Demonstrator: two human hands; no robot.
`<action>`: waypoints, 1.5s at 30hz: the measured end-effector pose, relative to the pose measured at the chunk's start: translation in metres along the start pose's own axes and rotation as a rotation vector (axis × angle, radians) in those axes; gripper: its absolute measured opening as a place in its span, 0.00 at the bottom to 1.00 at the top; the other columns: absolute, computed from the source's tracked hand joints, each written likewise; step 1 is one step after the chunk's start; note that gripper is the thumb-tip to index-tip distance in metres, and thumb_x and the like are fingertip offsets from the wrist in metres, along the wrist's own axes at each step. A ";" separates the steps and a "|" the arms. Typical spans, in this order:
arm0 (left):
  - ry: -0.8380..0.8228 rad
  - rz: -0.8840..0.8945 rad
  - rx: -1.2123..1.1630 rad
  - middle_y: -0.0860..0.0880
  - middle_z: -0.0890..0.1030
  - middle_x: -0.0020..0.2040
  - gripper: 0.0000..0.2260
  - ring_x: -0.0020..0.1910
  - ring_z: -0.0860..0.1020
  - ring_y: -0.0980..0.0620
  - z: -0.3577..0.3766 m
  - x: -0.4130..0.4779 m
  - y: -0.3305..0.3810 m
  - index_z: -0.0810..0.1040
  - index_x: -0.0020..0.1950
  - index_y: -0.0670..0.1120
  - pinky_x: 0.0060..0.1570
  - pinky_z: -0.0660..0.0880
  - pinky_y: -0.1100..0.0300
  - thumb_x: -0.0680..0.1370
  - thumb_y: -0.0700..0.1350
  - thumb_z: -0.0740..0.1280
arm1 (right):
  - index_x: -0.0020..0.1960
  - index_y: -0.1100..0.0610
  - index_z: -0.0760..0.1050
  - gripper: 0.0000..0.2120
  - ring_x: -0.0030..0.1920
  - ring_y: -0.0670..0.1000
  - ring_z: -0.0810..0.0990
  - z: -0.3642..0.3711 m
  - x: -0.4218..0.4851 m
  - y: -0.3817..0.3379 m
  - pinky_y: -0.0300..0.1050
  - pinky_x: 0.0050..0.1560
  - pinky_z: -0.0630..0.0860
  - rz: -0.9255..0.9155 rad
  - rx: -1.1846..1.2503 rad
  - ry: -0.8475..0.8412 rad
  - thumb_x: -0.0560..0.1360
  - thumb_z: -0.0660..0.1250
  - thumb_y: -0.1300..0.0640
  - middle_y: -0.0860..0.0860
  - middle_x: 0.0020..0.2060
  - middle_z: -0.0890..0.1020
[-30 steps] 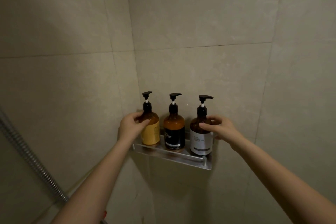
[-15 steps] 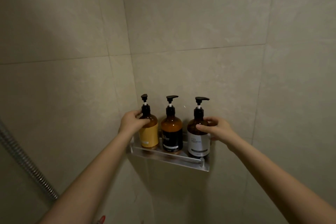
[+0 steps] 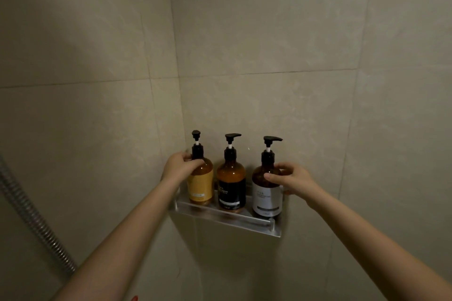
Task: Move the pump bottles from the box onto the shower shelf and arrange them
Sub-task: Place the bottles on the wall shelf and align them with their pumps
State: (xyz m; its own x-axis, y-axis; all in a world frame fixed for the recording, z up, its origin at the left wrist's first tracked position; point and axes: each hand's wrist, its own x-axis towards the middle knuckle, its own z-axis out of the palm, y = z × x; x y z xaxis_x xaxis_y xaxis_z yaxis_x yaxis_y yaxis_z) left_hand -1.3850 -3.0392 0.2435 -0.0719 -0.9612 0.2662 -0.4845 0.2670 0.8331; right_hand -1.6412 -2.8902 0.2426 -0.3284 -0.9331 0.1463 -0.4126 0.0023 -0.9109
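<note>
At frame centre, the left hand grips the yellow-label bottle, the right hand the white-label bottle; best twist both gently, nozzles matching the middle bottle.

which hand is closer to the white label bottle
Right. The right hand holds the white-label bottle by its shoulder; the left hand is at the row's other end, holding the yellow-label bottle.
</note>
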 end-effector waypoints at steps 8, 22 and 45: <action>-0.014 0.033 0.051 0.43 0.81 0.57 0.28 0.45 0.75 0.54 -0.007 0.002 -0.003 0.76 0.61 0.41 0.39 0.70 0.63 0.64 0.48 0.77 | 0.64 0.56 0.72 0.27 0.49 0.51 0.77 0.003 0.003 0.003 0.40 0.37 0.76 -0.002 -0.009 0.027 0.68 0.74 0.49 0.50 0.49 0.75; 0.015 0.103 0.086 0.47 0.80 0.55 0.24 0.44 0.74 0.54 0.005 0.000 -0.007 0.75 0.59 0.46 0.40 0.73 0.60 0.66 0.51 0.74 | 0.65 0.56 0.71 0.28 0.43 0.45 0.77 0.003 0.009 0.001 0.39 0.36 0.75 0.026 -0.010 0.014 0.68 0.74 0.49 0.44 0.42 0.75; 0.294 0.276 0.091 0.55 0.75 0.57 0.25 0.54 0.75 0.56 0.005 -0.036 0.002 0.71 0.63 0.54 0.47 0.75 0.61 0.68 0.61 0.67 | 0.64 0.55 0.72 0.28 0.52 0.54 0.78 0.002 0.005 0.002 0.41 0.39 0.75 0.028 0.011 0.028 0.68 0.75 0.50 0.53 0.52 0.78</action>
State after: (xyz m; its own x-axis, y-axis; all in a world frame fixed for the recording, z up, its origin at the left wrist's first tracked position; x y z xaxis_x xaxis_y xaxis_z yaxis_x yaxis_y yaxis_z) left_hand -1.3875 -3.0046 0.2336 0.0363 -0.7903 0.6117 -0.5581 0.4917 0.6684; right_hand -1.6418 -2.8958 0.2407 -0.3632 -0.9225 0.1309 -0.3931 0.0244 -0.9192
